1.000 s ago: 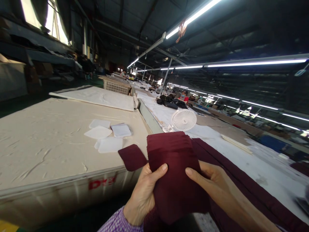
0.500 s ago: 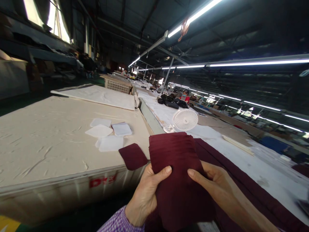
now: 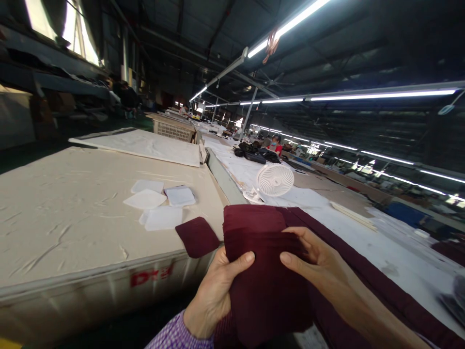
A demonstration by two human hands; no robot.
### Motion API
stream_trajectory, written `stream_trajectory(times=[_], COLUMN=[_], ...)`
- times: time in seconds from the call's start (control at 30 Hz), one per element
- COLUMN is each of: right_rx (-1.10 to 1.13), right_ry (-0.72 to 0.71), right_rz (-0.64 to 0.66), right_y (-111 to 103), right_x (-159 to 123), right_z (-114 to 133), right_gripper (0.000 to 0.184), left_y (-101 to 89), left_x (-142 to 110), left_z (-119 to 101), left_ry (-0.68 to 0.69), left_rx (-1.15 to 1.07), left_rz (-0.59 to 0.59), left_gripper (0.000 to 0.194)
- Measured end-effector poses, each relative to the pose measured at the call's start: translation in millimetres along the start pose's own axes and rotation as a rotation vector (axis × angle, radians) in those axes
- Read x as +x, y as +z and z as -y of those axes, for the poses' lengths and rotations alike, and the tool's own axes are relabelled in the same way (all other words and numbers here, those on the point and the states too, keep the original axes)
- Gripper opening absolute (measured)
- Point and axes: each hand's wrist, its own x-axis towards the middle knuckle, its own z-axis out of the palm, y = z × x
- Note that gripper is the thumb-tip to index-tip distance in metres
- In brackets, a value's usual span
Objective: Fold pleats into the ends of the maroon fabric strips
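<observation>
Both hands hold a stack of maroon fabric pieces (image 3: 261, 271) in front of me. My left hand (image 3: 218, 291) grips its left edge, thumb lying across the top. My right hand (image 3: 312, 266) holds the right side, thumb on the face and fingers curled over the upper right corner. A single maroon piece (image 3: 197, 236) lies at the near corner of the beige table (image 3: 72, 213), just left of the stack. Long maroon fabric strips (image 3: 363, 281) run along the white table (image 3: 381, 247) on the right, under my right forearm.
Several white cut pieces (image 3: 160, 201) lie on the beige table. A small white fan (image 3: 275, 180) stands behind the stack. Farther back sit a white board (image 3: 145, 143), a plastic crate (image 3: 173, 130), dark garments (image 3: 254, 152) and a seated person (image 3: 276, 144).
The top of the stack has dropped lower and my right fingers have come up over its upper right corner. The view shifted slightly.
</observation>
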Motion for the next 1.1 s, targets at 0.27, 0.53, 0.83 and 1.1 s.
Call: stream_trajectory(times=[0.27, 0.53, 0.83, 1.1], right_rx=[-0.026, -0.142, -0.163, -0.322], right_ry=[0.074, 0.021, 0.007, -0.058], right_rz=[0.039, -0.029, 0.009, -0.081], right_y=[3.2, 0.5, -3.9, -5.0], right_x=[-0.1, 1.0, 2.5, 3.0], right_z=[2.4, -3.1, -2.6, -7.9], right_gripper=[0.029, 0.026, 0.024, 0.032], left_y=[1.1, 1.5, 4.0, 3.7], left_x=[-0.4, -1.2, -0.4, -0.7], left_z=[0.3, 1.3, 2.7, 7.9], left_ry=[0.008, 0.002, -0.008, -0.002], left_rx=[0.017, 0.003, 0.016, 0.002], left_rz=[-0.003, 0.003, 0.002, 0.002], left_gripper=[0.022, 0.024, 0.024, 0.019])
